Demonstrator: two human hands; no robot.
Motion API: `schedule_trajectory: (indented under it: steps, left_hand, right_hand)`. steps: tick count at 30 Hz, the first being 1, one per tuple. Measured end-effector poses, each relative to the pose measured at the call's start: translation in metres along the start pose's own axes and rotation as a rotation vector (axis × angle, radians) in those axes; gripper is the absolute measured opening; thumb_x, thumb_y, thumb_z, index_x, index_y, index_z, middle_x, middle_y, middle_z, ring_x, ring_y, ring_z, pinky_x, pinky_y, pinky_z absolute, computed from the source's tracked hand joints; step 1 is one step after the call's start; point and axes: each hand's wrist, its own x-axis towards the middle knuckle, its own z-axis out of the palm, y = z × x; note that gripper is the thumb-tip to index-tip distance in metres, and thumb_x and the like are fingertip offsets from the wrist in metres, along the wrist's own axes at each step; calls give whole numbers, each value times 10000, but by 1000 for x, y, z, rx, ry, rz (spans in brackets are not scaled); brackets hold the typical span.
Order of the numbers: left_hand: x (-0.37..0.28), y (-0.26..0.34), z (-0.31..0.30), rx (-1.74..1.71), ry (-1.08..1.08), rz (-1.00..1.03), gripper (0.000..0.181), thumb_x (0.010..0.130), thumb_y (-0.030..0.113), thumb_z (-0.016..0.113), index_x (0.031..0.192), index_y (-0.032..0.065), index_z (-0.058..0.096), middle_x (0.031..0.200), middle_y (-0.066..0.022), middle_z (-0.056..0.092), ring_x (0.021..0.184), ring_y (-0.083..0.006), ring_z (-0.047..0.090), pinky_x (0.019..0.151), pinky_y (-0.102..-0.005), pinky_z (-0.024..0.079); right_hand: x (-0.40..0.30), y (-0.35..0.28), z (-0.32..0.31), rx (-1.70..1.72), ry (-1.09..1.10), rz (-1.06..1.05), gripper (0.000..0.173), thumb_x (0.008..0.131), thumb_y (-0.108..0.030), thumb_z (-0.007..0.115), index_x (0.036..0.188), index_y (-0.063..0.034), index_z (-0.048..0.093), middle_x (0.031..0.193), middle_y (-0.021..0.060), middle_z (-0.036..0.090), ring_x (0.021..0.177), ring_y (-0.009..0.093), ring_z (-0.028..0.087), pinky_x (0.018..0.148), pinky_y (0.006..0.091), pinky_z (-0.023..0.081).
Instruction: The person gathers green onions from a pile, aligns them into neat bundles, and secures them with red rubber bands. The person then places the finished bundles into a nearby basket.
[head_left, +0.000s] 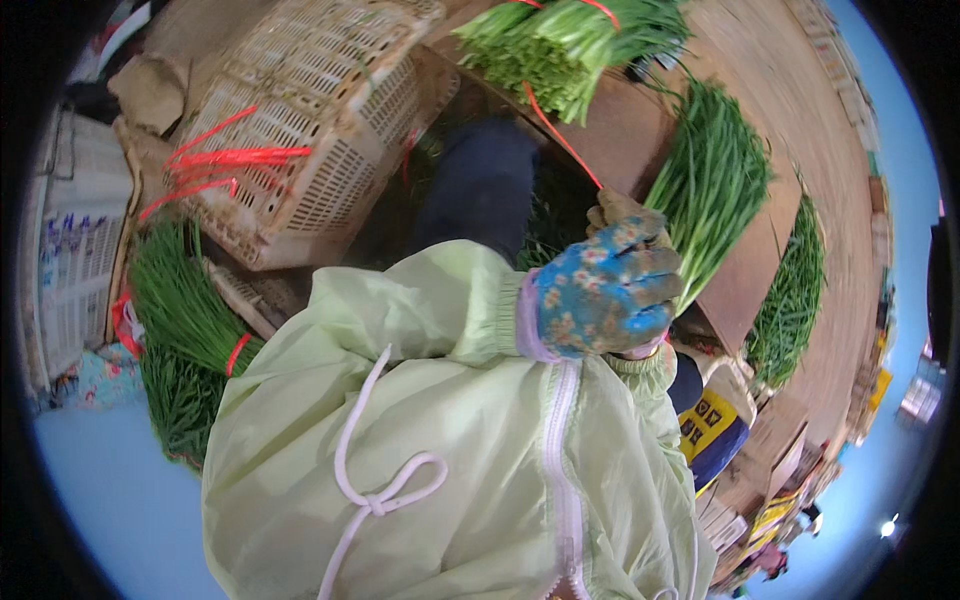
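Note:
My left hand (604, 292), in a soiled blue floral glove with a purple cuff, is closed in front of my chest. A red tie strip (562, 139) runs up and away from its brown fingertips. Beside the curled fingers, the pale stem ends of a bunch of green leafy stalks, probably garlic chives (709, 180), meet my hands; the leaves spread over a brown board (750, 296). My right hand is almost wholly hidden behind the left, with only a bit of pink cuff (646, 348) showing, so its grip cannot be seen.
Red-tied bundles of stalks (562, 45) lie beyond the board. On the left, more red strips (240, 157) rest on an overturned dirty plastic crate (330, 180). Below it is a tied bundle of chives (187, 300). Loose greens (787, 300) and cardboard boxes (765, 442) are at right.

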Motion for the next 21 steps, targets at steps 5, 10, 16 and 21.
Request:
schedule_trajectory:
  steps: [5,10,16,21]
  left_hand:
    - [-8,9,12,-148,-102,-43,398,833,389,489,979,21,528,776,-67,599,691,-202,582,743,-327,473]
    - [-27,14,24,-369,-242,-336,523,848,452,473,1076,-18,503,769,-79,598,646,-193,582,691,-311,496]
    - [-80,-8,53,-1584,-233,-1311,530,859,403,516,1131,-52,494,668,-45,556,556,-142,539,569,-292,475]
    - [-78,-13,64,-1206,-214,-1566,412,895,313,484,1114,-36,510,619,-24,514,492,-122,470,504,-274,432]
  right_hand:
    - [-31,33,-32,-126,38,25,321,852,-221,541,1069,16,567,1013,103,596,873,181,575,799,305,453]
    - [-38,5,-52,610,492,109,393,838,-313,568,1037,26,567,1061,120,577,854,197,577,795,327,463]
    - [-100,34,-78,1004,547,130,692,778,-392,628,1222,63,355,1147,196,497,834,205,586,736,357,511]
    - [-146,86,-80,1007,544,377,591,776,-419,624,1128,21,447,966,86,531,712,148,563,612,280,502]
